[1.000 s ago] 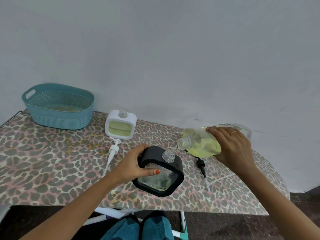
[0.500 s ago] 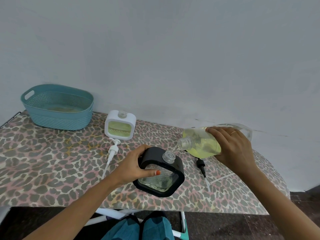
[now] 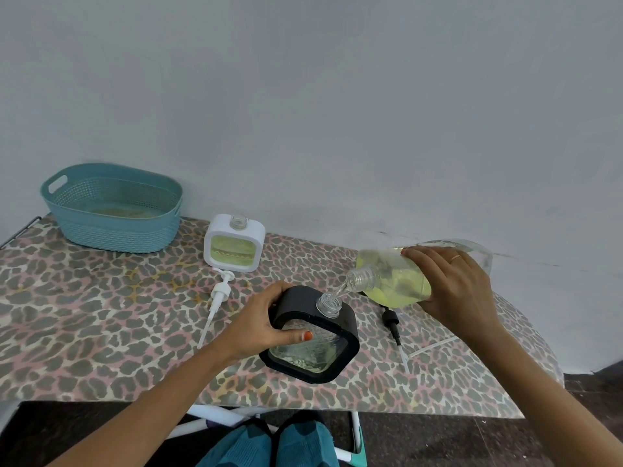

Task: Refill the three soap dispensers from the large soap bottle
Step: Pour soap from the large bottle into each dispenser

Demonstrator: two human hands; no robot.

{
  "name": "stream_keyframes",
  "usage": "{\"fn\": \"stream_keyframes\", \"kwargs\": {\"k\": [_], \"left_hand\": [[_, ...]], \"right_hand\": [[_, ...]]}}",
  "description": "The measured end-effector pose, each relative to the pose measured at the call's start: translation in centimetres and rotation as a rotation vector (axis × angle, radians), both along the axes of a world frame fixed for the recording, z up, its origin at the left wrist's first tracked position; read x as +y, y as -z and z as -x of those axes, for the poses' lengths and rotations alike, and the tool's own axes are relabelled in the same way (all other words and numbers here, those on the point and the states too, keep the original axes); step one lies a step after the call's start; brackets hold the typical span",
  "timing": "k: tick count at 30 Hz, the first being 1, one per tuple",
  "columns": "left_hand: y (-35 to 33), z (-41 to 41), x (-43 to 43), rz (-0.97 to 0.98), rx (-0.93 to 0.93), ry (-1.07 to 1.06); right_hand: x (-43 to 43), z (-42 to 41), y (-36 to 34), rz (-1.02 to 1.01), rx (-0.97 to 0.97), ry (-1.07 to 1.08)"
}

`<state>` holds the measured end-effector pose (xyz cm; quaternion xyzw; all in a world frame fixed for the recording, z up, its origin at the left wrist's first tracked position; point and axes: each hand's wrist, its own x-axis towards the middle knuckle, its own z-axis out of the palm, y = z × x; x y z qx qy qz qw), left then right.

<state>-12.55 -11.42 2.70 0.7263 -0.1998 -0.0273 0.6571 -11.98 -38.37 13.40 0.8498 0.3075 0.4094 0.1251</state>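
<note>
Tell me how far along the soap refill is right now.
Done, it seems: the white dispenser by the wall shows yellow-green soap, though its white pump lies on the table. In hand: the left hand steadies the black dispenser while the right hand tips the large soap bottle into its neck; the level looks low. Left: finishing this fill and refitting the black pump. No third dispenser is in view.

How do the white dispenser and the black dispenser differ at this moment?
The white dispenser stands untouched near the wall; the black dispenser is steadied by the left hand nearer the table's front edge. The white one's window shows yellow-green soap through most of its height; the black one's looks mostly clear, with soap low down. Only the black one is receiving a stream from the large soap bottle, tipped by the right hand. Both are squarish, with open necks and pumps removed.
</note>
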Motion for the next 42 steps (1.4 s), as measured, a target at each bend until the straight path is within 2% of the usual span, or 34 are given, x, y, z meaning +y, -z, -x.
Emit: {"fn": "stream_keyframes", "kwargs": {"k": [42], "left_hand": [[0.66,0.17,-0.54,0.066,0.023,-0.033]], "right_hand": [[0.00,0.42,-0.80,0.029,-0.010,0.037]]}}
